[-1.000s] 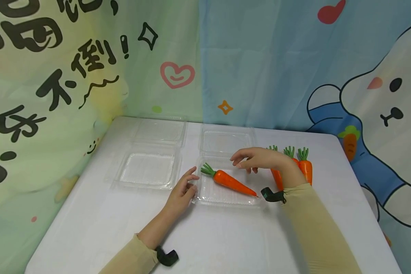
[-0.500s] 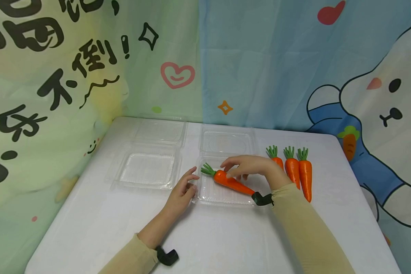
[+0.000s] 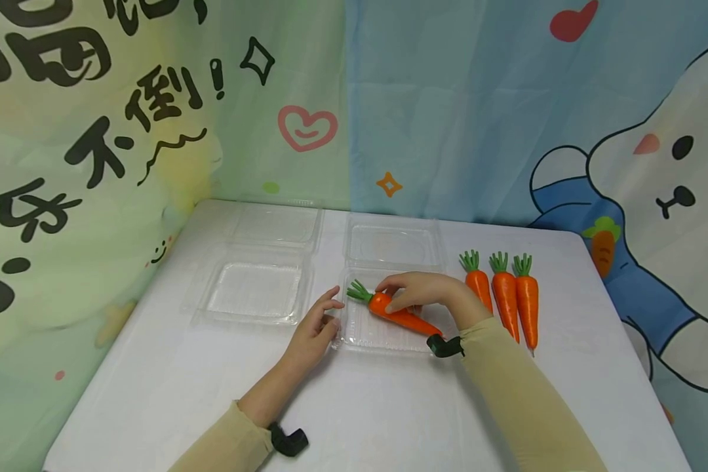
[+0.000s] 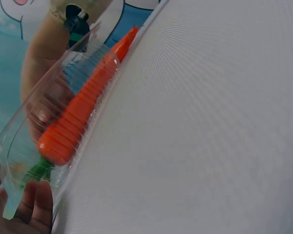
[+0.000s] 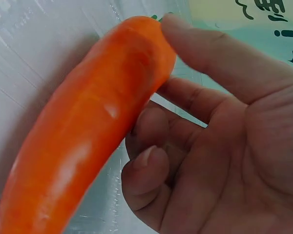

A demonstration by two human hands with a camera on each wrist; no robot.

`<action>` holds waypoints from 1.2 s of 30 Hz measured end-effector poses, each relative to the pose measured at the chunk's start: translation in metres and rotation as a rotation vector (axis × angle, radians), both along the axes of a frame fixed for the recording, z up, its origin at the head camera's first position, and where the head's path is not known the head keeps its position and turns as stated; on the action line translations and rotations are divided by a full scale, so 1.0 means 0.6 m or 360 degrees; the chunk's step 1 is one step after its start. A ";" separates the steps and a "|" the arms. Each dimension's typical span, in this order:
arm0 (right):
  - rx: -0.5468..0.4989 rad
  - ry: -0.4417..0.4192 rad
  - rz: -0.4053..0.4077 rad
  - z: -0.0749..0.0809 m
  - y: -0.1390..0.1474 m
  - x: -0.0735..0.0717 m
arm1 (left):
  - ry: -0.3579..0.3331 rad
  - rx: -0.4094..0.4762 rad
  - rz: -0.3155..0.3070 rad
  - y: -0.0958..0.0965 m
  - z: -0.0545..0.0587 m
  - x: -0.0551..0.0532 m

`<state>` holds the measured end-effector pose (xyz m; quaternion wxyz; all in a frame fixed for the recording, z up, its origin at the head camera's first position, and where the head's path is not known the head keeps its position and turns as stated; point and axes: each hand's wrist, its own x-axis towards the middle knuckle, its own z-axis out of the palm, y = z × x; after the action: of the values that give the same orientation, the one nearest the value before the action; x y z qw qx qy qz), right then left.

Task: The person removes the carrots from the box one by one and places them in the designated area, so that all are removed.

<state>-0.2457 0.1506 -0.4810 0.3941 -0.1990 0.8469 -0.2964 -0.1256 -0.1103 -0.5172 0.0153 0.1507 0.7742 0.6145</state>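
Note:
An orange carrot (image 3: 413,320) with green stalks lies slantwise over the bottom half of the right clear plastic box (image 3: 366,338). My right hand (image 3: 427,292) holds it near its thick end. In the right wrist view, the thumb lies at the top of the carrot (image 5: 73,131) and the curled fingers are on its near side. My left hand (image 3: 313,334) touches the left edge of this box with loosely bent fingers. Through the box wall in the left wrist view, the carrot (image 4: 75,117) shows with its stalks near the left fingers (image 4: 41,204).
Three more carrots (image 3: 528,301) lie side by side right of the box. A second clear plastic box (image 3: 254,292) sits open at the left, its lid half (image 3: 274,226) toward the back. The right box's lid (image 3: 392,244) also lies back. A printed cloth (image 3: 448,118) hangs behind the white table (image 3: 153,393).
My right hand has moved left and down from above the box onto the carrot and taken hold of it. The left hand has stayed at the box edge.

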 end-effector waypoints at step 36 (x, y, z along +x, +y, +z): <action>-0.0166 0.0159 -0.0036 -0.001 0.008 0.004 | 0.0038 0.0050 0.0008 -0.003 -0.066 -0.020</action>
<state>-0.2435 0.1554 -0.4814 0.3371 -0.2241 0.8510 -0.3344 -0.1376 -0.1123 -0.5566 0.0021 0.1563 0.7651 0.6247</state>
